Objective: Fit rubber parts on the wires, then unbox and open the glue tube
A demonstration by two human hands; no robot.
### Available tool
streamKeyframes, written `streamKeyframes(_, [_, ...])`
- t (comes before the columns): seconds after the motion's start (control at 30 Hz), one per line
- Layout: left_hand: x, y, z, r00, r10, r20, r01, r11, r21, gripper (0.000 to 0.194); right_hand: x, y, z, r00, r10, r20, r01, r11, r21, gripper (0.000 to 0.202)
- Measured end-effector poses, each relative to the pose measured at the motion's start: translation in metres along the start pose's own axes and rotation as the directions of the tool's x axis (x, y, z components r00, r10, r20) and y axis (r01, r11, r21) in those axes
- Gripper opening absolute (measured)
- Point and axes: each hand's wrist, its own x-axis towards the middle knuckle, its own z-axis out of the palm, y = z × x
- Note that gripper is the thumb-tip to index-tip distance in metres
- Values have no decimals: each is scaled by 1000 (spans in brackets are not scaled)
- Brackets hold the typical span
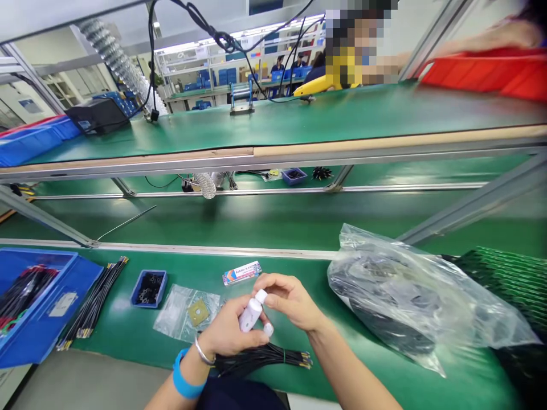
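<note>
My left hand (228, 333) grips a small white bottle (250, 315), tilted with its top toward the upper right. My right hand (288, 299) pinches the bottle's white cap (260, 296) between thumb and fingers. A blue band and a metal bangle sit on my left wrist. Just below my hands lies a bundle of black wires (262, 359) with yellow tips. A small white piece (268, 329) shows under the bottle, close to my left fingers.
A clear bag of black parts (410, 296) lies right of my hands. To the left are a small blue tray (149, 288), an empty plastic bag (183, 313), loose wires (96, 302), a big blue bin (38, 310). A small printed box (241, 273) lies ahead. Another person works across the upper shelf.
</note>
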Motion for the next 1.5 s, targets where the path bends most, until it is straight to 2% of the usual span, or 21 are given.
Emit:
streamKeyframes(0.07, [-1,1,-2,1000,-16,9,16,1000,2,34,0,-9,-2,999,-5,32,7,998,-65,21])
streamKeyframes(0.13, [-2,3,-4,998,-49,34,49,999,3,34,2,-21,-5,994,-41,102,63,973,-221,19])
streamKeyframes(0.2, [-2,5,-5,994,-80,73,81,997,-13,32,5,-34,-9,972,-84,218,167,902,-397,17])
streamKeyframes(0.27, [0,7,-5,988,-102,119,110,992,-56,31,8,-46,-13,945,-93,315,249,827,-503,17])
streamKeyframes(0.4, [3,6,-2,975,-132,180,156,979,-128,35,12,-61,-16,920,-41,389,293,732,-615,18])
streamKeyframes(0.57, [2,3,0,983,-105,153,124,985,-119,34,11,-62,-13,899,-15,437,330,679,-656,23])
streamKeyframes(0.7, [0,5,0,987,-74,145,82,995,-55,36,8,-56,-10,896,-31,442,367,613,-700,41])
streamKeyframes(0.87, [-1,11,-4,979,-73,191,68,997,30,36,6,-56,-6,928,-57,369,358,417,-835,55])
streamKeyframes(0.9, [-1,11,-6,978,-72,197,66,997,37,35,6,-58,-7,930,-76,361,358,420,-834,54])
streamKeyframes(1.0, [2,6,-11,974,-95,204,89,995,37,33,3,-61,-9,893,-134,431,431,536,-726,37])
streamKeyframes(1.07, [3,1,-13,967,-118,227,110,993,49,32,0,-58,-9,882,-106,459,440,533,-723,27])
streamKeyframes(1.13, [5,-4,-12,952,-147,268,137,989,57,34,-5,-54,-9,922,-19,387,360,411,-838,24])
streamKeyframes(1.2, [6,-7,-10,937,-169,305,166,986,35,36,-11,-50,-10,960,15,279,262,305,-916,31])
streamKeyframes(1.23, [7,-8,-9,932,-175,317,182,983,9,38,-14,-50,-10,964,-5,266,254,308,-917,30])
streamKeyframes(1.33, [10,-8,-4,921,-182,344,213,976,-53,41,-23,-48,-11,939,-107,326,340,425,-839,19])
streamKeyframes(1.37, [11,-8,-3,916,-189,353,218,975,-44,41,-26,-47,-11,941,-110,319,334,432,-838,16])
streamKeyframes(1.4, [12,-8,-2,909,-201,365,225,974,-24,41,-28,-45,-11,954,-89,287,298,413,-861,14])
streamKeyframes(1.47, [14,-11,0,895,-223,387,241,971,3,41,-32,-41,-11,982,-47,184,188,360,-914,22])
streamKeyframes(1.5, [14,-13,0,890,-230,393,253,967,-5,41,-33,-40,-12,986,-48,157,163,366,-916,23])
